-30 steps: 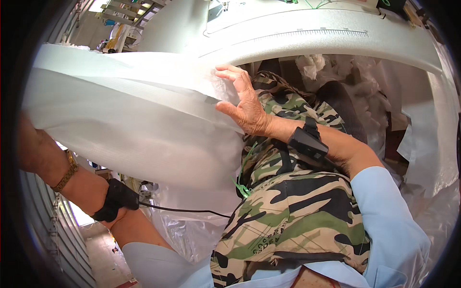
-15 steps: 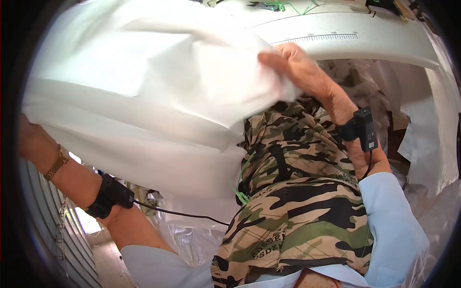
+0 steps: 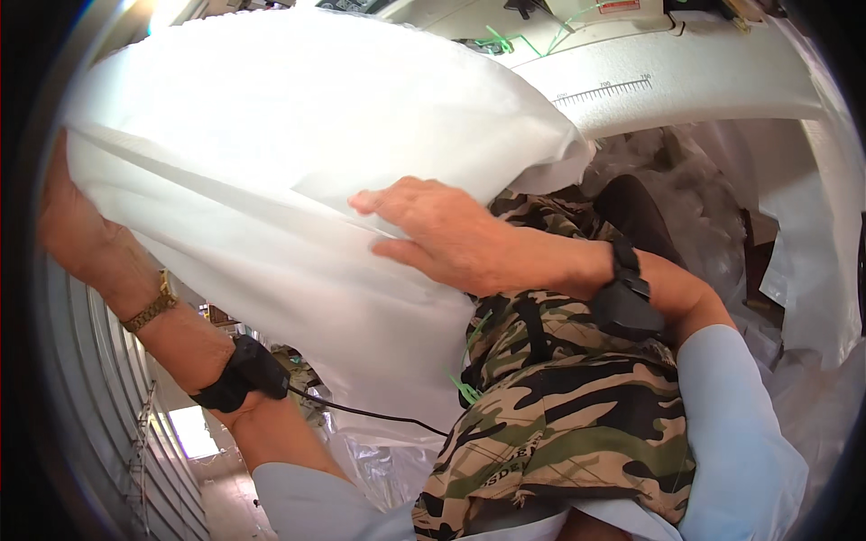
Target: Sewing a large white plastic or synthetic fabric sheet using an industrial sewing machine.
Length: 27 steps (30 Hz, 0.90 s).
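Note:
A large sheet of white cloth (image 3: 298, 99) spreads across the left and middle of the view, over the front of a white work table (image 3: 704, 81). At the far left my left hand (image 3: 72, 216) is closed on the cloth's edge; folds run out from there, and the fingertips are hidden. My right hand (image 3: 442, 234) lies over the lower middle of the cloth. Its fingers are stretched out, thumb apart, and nothing is gripped in it. I cannot tell whether the palm presses on the cloth.
Printed ruler marks (image 3: 604, 90) run along the table edge. Green threads (image 3: 496, 41) lie on the tabletop. A camouflage apron (image 3: 559, 397) covers my lap. Crumpled clear plastic (image 3: 667, 180) fills the space under the table at right. A grey slatted surface (image 3: 99, 361) stands at left.
My right hand has let go of the cloth's right part and moved down and left over it, fingers now spread. The cloth has settled flatter. My left hand has shifted slightly up.

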Motion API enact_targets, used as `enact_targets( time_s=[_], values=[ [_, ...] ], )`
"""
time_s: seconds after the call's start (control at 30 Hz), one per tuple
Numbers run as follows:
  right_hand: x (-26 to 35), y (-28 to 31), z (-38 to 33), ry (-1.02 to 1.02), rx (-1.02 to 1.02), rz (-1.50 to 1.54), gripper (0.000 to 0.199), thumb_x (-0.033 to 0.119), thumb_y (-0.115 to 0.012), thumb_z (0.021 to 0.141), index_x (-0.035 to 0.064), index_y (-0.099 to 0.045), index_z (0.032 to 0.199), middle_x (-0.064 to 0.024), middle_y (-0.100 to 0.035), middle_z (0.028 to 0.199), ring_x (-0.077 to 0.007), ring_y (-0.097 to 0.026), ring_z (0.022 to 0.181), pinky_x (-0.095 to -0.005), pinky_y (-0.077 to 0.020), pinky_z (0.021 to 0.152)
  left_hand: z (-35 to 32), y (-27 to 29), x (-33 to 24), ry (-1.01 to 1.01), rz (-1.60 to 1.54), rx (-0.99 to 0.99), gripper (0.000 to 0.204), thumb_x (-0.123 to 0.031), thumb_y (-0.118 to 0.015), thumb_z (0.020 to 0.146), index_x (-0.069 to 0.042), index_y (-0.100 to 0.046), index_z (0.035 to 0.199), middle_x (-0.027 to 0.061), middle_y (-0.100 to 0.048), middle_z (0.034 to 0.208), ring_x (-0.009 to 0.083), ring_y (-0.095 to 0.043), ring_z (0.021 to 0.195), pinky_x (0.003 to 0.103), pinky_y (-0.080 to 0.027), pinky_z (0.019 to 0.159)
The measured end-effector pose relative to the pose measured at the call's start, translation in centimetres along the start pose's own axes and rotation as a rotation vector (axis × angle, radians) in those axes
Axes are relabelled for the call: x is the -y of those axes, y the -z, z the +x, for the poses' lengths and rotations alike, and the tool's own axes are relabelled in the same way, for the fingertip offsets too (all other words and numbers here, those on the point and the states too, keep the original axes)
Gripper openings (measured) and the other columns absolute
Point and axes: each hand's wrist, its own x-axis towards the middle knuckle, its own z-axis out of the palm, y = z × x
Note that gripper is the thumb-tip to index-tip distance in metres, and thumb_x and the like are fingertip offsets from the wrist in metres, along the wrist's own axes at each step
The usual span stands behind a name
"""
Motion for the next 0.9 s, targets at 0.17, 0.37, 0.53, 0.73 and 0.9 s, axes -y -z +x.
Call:
enact_targets(
  time_s=[0.17,0.37,0.53,0.73,0.9],
  values=[
    [-0.4,-1.1,-0.9,-0.251,0.192,0.305,0.015,0.013,-0.066,0.09,-0.0002,-0.058,0.092,-0.0158,-0.06,0.082,-0.0314,-0.061,0.078,-0.0371,-0.0477,0.07,-1.5,-0.7,-0.2,0.258,-0.297,-0.044,0.023,-0.014,-0.072,0.088,0.004,-0.072,0.101,0.0124,-0.072,0.092,0.0188,-0.068,0.079,0.028,-0.056,0.074],
    [3.5,1.5,-3.1,-0.059,0.006,0.18,0.014,0.009,-0.065,0.088,0.0036,-0.053,0.081,-0.0095,-0.05,0.07,-0.0255,-0.052,0.053,-0.0358,-0.0399,0.048,-2.4,0.4,4.1,0.265,-0.227,-0.082,0.022,-0.018,-0.069,0.093,0.004,-0.072,0.095,0.0097,-0.072,0.088,0.0146,-0.066,0.075,0.026,-0.054,0.069],
    [6.2,0.8,-3.1,0.422,0.121,0.009,0.025,0.008,-0.066,0.073,0.0041,-0.063,0.098,-0.0016,-0.049,0.071,-0.0138,-0.055,0.058,-0.0306,-0.0426,0.049,-4.6,-1.8,5.1,0.228,-0.401,-0.059,0.025,-0.02,-0.065,0.096,0.003,-0.071,0.093,0.0103,-0.072,0.085,0.0145,-0.067,0.07,0.025,-0.057,0.063],
    [7.0,-1.9,-2.5,0.349,0.19,0.249,0.017,0.006,-0.064,0.082,0.0031,-0.062,0.099,-0.0007,-0.051,0.07,-0.0157,-0.057,0.061,-0.0317,-0.0511,0.066,-6.0,-0.9,4.3,0.319,-0.348,-0.044,0.029,-0.026,-0.059,0.1,0.001,-0.069,0.093,0.0098,-0.07,0.079,0.0137,-0.068,0.067,0.026,-0.059,0.06],
    [4.9,-3.0,0.7,0.367,0.101,0.322,0.018,0.005,-0.059,0.091,0.0034,-0.06,0.109,-0.0015,-0.057,0.071,-0.0167,-0.059,0.064,-0.031,-0.0517,0.069,-6.3,-0.9,3.1,0.422,-0.475,-0.066,0.029,-0.025,-0.056,0.101,0.001,-0.065,0.095,0.0085,-0.069,0.084,0.0134,-0.067,0.073,0.026,-0.056,0.067]
  ],
)
